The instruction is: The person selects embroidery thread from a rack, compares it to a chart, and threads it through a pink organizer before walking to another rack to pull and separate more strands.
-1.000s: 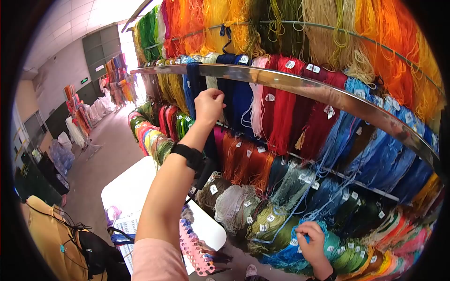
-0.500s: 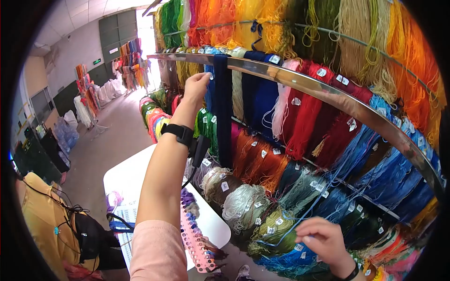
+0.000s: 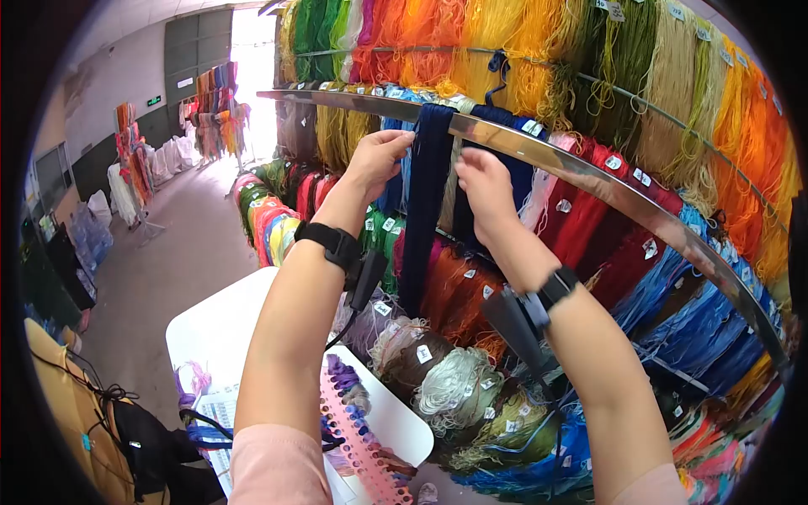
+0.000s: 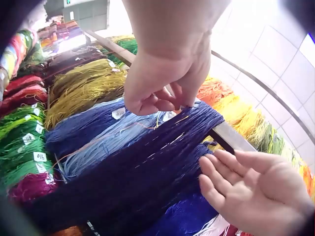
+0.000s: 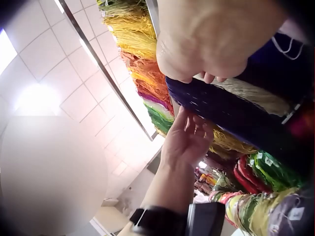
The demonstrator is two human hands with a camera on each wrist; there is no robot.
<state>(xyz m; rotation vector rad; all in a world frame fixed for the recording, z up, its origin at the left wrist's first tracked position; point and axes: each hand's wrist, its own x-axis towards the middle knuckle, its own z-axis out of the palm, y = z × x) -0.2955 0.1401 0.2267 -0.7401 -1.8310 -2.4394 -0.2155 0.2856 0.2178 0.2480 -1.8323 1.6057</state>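
A navy thread skein (image 3: 427,194) hangs over the curved metal rail (image 3: 497,135), its long strands falling in front of the lower rows. My left hand (image 3: 379,160) is at the skein's left edge near the rail. In the left wrist view, that left hand's (image 4: 157,81) thumb and fingertip pinch the skein's edge at its top. My right hand (image 3: 488,189) is raised just right of the skein. The left wrist view shows this right hand (image 4: 251,189) palm up, its fingers loosely bent and holding nothing.
Rows of labelled thread skeins (image 3: 539,379) fill the rack ahead. A white table (image 3: 210,320) below bears a printed sheet and a pink holed card (image 3: 362,438) with thread samples. At lower left is a person in yellow (image 3: 71,379). More hanging skeins (image 3: 223,109) stand far left.
My left hand has moved right, from beside the navy skein to its edge at the rail. My right hand has risen from the lower rows to the skein's right side.
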